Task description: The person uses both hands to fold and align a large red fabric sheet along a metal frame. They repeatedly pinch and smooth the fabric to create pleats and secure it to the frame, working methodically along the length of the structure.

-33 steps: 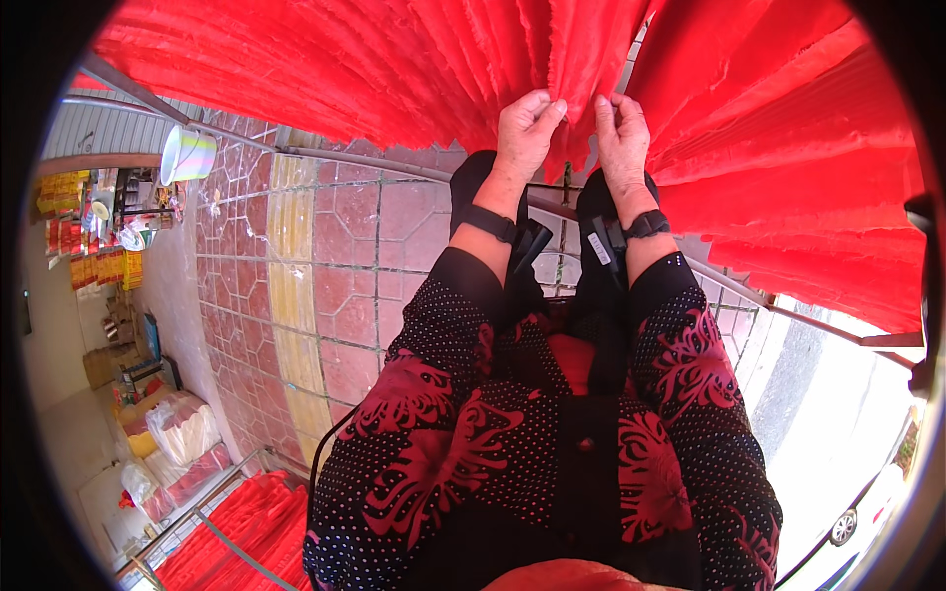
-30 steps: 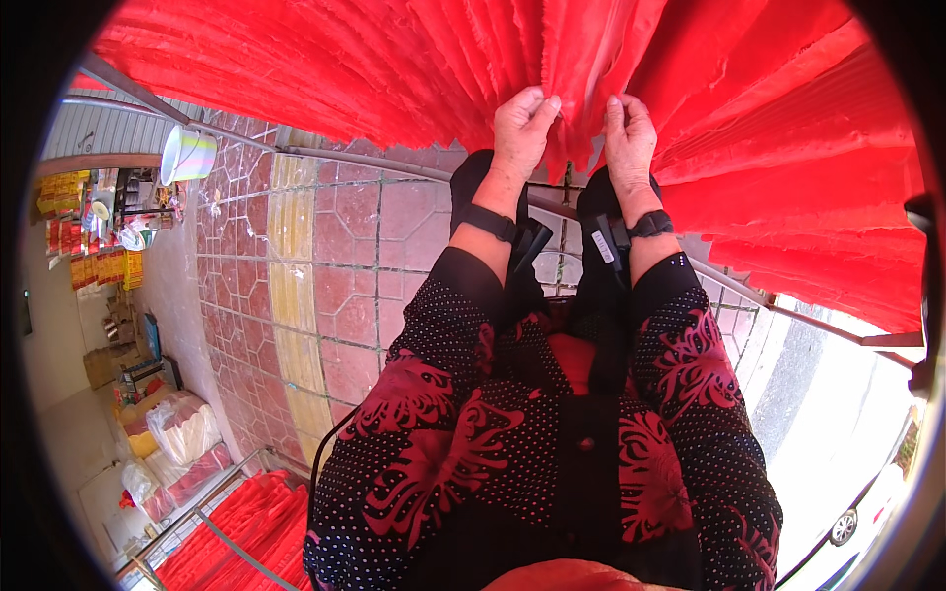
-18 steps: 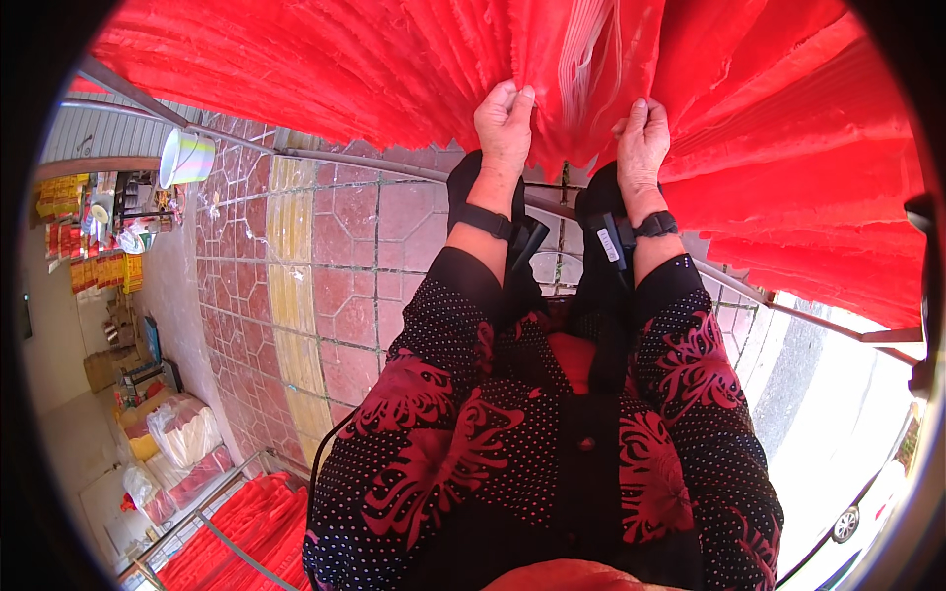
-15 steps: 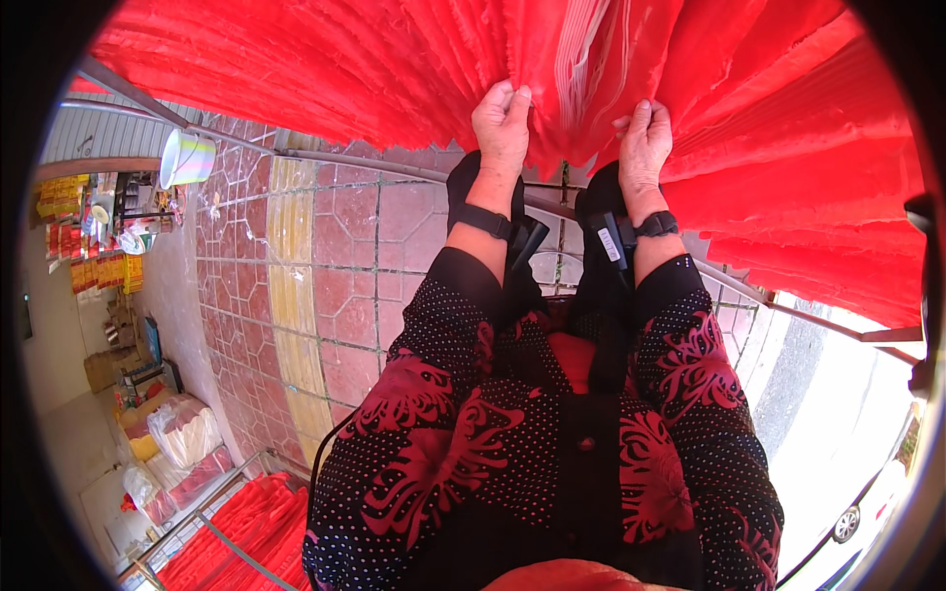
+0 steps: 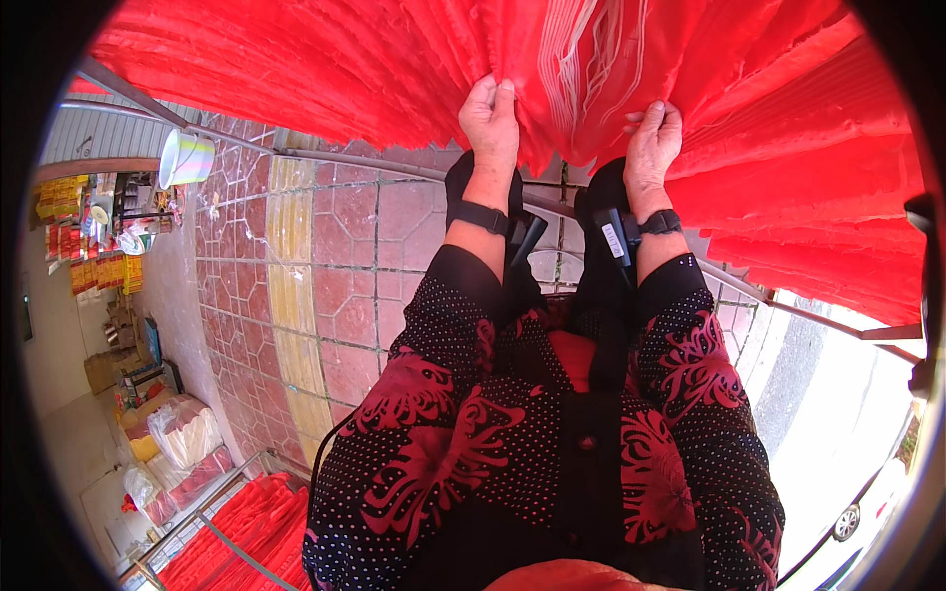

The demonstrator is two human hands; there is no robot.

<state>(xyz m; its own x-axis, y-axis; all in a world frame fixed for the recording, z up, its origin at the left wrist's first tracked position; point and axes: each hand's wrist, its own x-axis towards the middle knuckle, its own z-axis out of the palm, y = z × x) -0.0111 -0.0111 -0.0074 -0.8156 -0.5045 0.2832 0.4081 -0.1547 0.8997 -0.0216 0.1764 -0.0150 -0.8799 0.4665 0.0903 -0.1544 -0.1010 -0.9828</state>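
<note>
A wide mass of gathered red fabric (image 5: 325,74) hangs in front of me, its folds running away from me. My left hand (image 5: 490,120) pinches one fold at its near edge, thumb against fingers. Farther right, my right hand (image 5: 653,143) pinches another fold the same way, its little finger side partly lifted. Between the hands, the cloth is spread into a smooth panel, where several loose white cords (image 5: 581,69) lie in wavy lines. Both wrists wear dark bands. The fingertips are partly hidden by the cloth.
A metal rail (image 5: 394,167) runs below the fabric, across a paved floor (image 5: 345,256). At left hangs a white bucket (image 5: 187,160), beside a doorway with goods. More red fabric (image 5: 246,532) lies on a frame at lower left. A parked car (image 5: 867,522) stands at right.
My hands have moved apart, the left one slightly left and the right one slightly right. The cloth between them has opened wider, and the white cords show more loosely spread.
</note>
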